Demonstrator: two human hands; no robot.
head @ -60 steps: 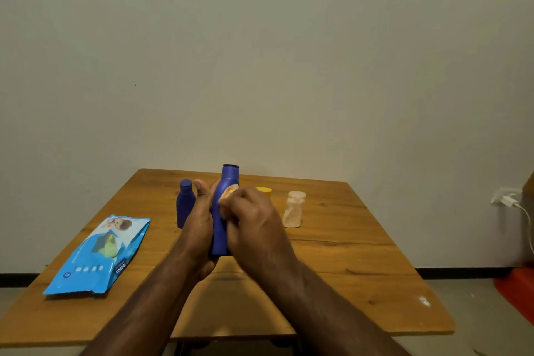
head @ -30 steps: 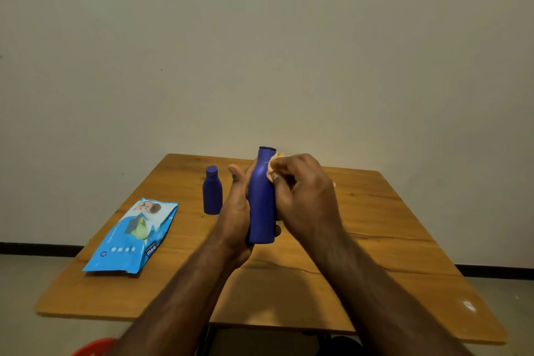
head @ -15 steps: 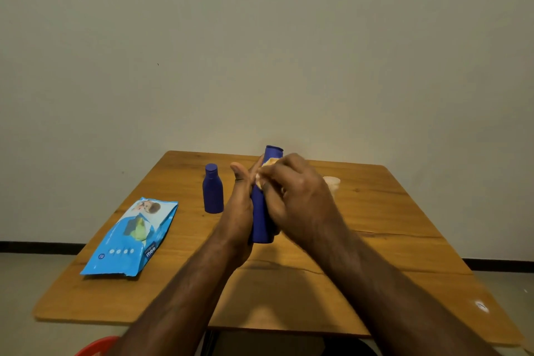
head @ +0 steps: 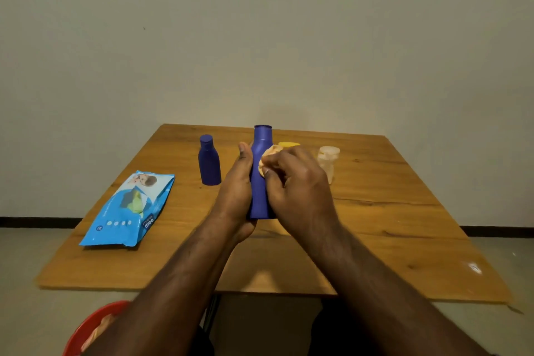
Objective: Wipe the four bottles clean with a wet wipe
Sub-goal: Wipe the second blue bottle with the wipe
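A person holds a tall blue bottle point(head: 261, 179) upright above the middle of a wooden tabletop point(head: 375, 225), its long axis standing vertical and its cap toward the far wall. The left hand point(head: 235, 196) supplies the grip, closed round the bottle's left flank with the thumb pointing up along the body and the palm near the base. The right hand point(head: 294, 182) lies against the bottle's right side, its fingers bunched on a crumpled pale wet wipe point(head: 267, 159) pressed at the shoulder, just below the neck.

The wipe sits high on the bottle, so the unwiped run appears to lie downward along that vertical axis, toward the base held by the left hand; the right hand is the one placed to travel it.

To the left stands a small blue bottle point(head: 209, 165), apart from the hands. To the far right, a yellow-capped bottle point(head: 289, 144) shows only its top behind the right hand, with a clear bottle point(head: 327, 162) just beyond. A blue pack of wet wipes point(head: 130, 208) lies flat at the near left.
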